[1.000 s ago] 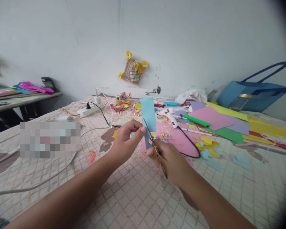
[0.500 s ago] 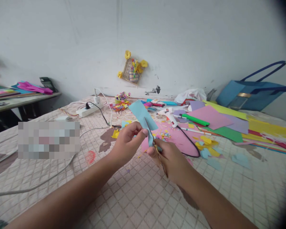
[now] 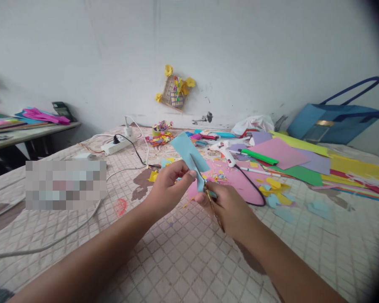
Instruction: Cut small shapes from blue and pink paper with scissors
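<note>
A light-blue paper (image 3: 183, 146) slants at the frame's centre, pinched between thumb and fingers of the left hand (image 3: 170, 185); scissors (image 3: 208, 194), gripped in the curled right hand (image 3: 230, 206), cross it. A glue gun (image 3: 226, 154) lies right of centre, a blue bag (image 3: 309, 124) upper right.

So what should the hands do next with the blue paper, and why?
Perhaps gently squeeze the scissors: the right hand grips them, one blade shows over the blue paper, and the left hand pinches the paper close by.
</note>
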### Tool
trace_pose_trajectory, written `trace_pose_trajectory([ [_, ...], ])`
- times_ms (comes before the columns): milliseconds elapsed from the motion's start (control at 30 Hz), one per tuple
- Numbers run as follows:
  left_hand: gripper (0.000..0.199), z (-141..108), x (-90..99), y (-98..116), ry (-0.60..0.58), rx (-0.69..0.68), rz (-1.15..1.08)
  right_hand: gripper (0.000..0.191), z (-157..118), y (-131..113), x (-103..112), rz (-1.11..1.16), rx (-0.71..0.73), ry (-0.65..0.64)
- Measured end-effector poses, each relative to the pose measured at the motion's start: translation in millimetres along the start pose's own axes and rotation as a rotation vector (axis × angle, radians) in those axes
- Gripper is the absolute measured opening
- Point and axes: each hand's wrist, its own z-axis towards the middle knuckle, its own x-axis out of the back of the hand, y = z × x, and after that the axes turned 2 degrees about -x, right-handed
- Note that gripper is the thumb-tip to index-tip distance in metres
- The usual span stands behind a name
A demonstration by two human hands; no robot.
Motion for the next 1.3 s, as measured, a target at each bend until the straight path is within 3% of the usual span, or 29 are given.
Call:
trace_pose_trajectory([
  [433,0.021,-2,-7.0,2,0.015,0.094,-0.058,0.044,0,5,-5,0.005,0.021,0.035],
  [700,0.022,-4,-7.6,-3,-0.002,0.076,-0.079,0.049,0,3,-5,0.009,0.026,0.024],
  [1033,0.014,1,-2.2,-8,0.155,-0.016,-0.343,0.05,1,2,-6,-0.073,0.002,-0.015],
  [1300,0.01,0,-6.0,-3,0.167,-0.009,-0.312,0.049,0,2,-7,-0.059,0.006,-0.014],
])
